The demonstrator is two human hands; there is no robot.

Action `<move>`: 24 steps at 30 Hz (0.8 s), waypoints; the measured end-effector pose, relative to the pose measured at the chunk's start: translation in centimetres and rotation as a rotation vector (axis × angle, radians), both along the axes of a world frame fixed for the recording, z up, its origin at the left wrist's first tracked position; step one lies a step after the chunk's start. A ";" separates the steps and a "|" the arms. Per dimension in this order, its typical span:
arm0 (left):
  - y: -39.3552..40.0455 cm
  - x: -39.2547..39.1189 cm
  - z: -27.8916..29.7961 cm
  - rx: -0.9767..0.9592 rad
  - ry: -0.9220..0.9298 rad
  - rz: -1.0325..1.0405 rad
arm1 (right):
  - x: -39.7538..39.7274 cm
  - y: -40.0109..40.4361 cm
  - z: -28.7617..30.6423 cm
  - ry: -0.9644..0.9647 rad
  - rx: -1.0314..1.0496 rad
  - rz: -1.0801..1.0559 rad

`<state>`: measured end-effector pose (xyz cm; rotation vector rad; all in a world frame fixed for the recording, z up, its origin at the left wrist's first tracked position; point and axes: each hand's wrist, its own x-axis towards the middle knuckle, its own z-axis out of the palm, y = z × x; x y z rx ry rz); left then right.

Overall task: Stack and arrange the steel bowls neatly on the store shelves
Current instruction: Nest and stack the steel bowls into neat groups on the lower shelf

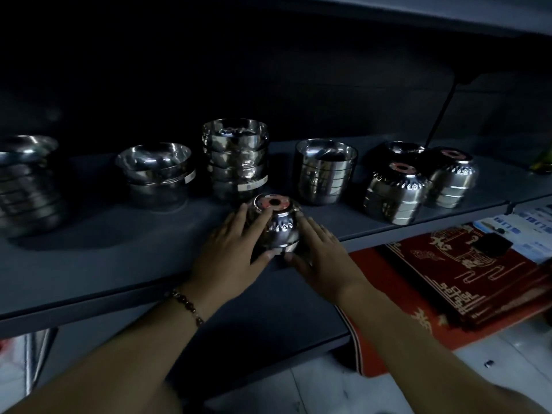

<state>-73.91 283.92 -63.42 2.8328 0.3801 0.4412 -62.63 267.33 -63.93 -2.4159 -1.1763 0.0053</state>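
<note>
A small stack of upturned steel bowls (279, 225) with a red label on top stands near the front edge of the grey shelf (119, 264). My left hand (236, 246) holds its left side, fingers over the top and thumb at the base. My right hand (318, 249) holds its right side the same way. Behind it stand an upright bowl stack (236, 159), a cylindrical stack (325, 171) and two upturned labelled stacks (394, 189) (448, 177). Further left sit wide bowls (155, 171) and a tall stack (27, 186).
A shelf above casts the back into darkness. Red patterned packages (466, 270) and blue-white packs (525, 225) lie on the lower shelf at right. A dark rod (442, 112) leans at the back right. Pale floor tiles show below.
</note>
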 end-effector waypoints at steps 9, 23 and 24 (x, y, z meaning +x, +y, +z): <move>2.0 1.0 -0.9 -0.192 -0.043 0.019 | 1.3 0.1 -0.1 0.097 0.200 -0.015; 1.1 0.9 -0.7 -0.371 -0.330 -0.057 | 1.4 -0.4 0.6 0.075 0.271 0.029; 0.7 0.8 -0.5 -0.372 -0.371 -0.056 | 1.3 -0.6 0.9 0.055 0.299 0.031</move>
